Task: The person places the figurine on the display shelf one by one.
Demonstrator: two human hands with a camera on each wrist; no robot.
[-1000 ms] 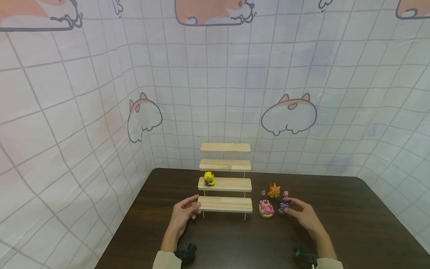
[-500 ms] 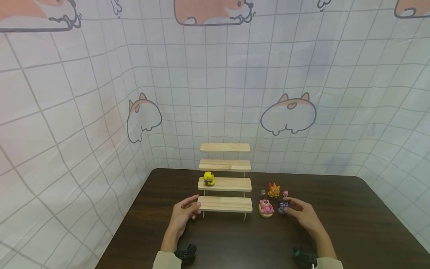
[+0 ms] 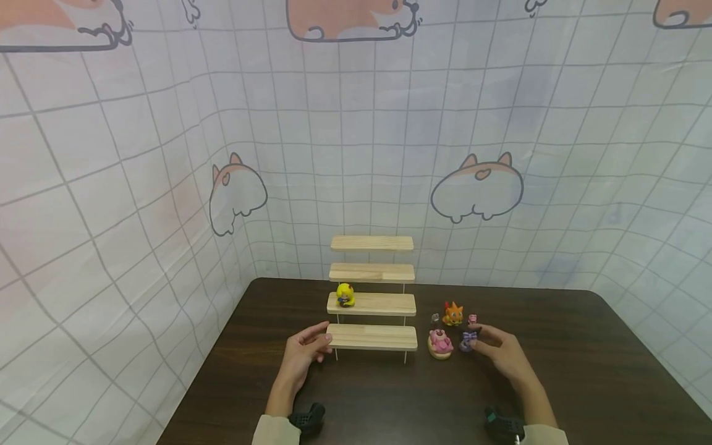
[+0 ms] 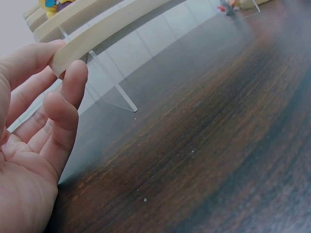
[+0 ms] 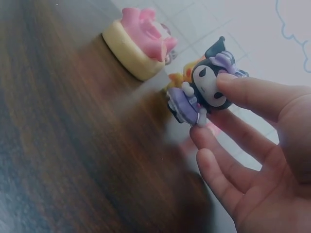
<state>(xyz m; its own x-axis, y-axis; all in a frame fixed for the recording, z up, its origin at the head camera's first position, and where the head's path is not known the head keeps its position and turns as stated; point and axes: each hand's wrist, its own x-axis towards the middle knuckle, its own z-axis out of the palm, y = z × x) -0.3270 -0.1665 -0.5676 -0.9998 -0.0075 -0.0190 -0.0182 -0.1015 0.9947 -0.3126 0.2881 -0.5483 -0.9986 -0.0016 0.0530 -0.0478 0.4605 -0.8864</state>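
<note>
At the left end of the lowest board of a four-tier wooden display shelf [image 3: 371,337], my left hand [image 3: 303,353] pinches the board's corner. The left wrist view shows fingers around that board end [image 4: 73,53] and a clear leg below. My right hand [image 3: 503,355] holds a small black-and-purple figurine [image 5: 206,85] with a white face. The thumb presses on its head and other fingers lie behind and under it. Whether its base touches the table cannot be told. A yellow-haired figurine [image 3: 345,295] sits on the left of the second board from the bottom.
Left of my right hand lies a pink figurine [image 3: 440,344] on a cream base. Behind it are an orange figurine [image 3: 453,314], a tiny grey piece [image 3: 435,319] and a small pink one [image 3: 472,319]. A patterned cloth [image 3: 378,142] hangs behind the dark table [image 3: 378,402].
</note>
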